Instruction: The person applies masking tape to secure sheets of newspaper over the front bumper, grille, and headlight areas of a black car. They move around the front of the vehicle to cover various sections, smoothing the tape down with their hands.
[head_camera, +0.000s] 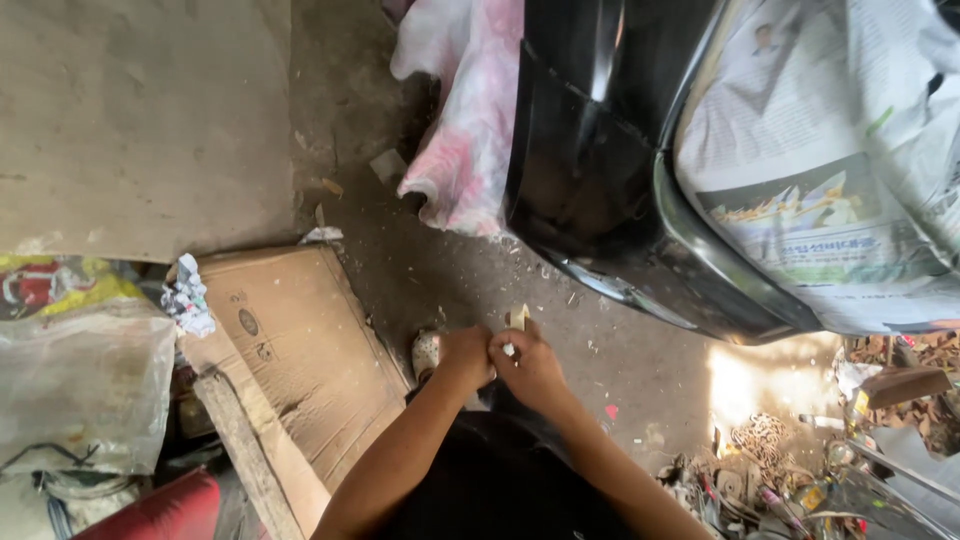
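Hands meet low in the frame above a dirty concrete floor (450, 270): the left hand (464, 357) is curled shut beside the right hand (530, 368), whose fingers pinch a small pale strip, perhaps masking tape (517, 318), poking up between them. What the left hand grips is hidden. A roll-like object (427, 352) sits half covered behind it. Above, a black car body panel (600, 180) wrapped in newspaper (830, 170) runs out of view; flattened cardboard (300, 350) lies at left.
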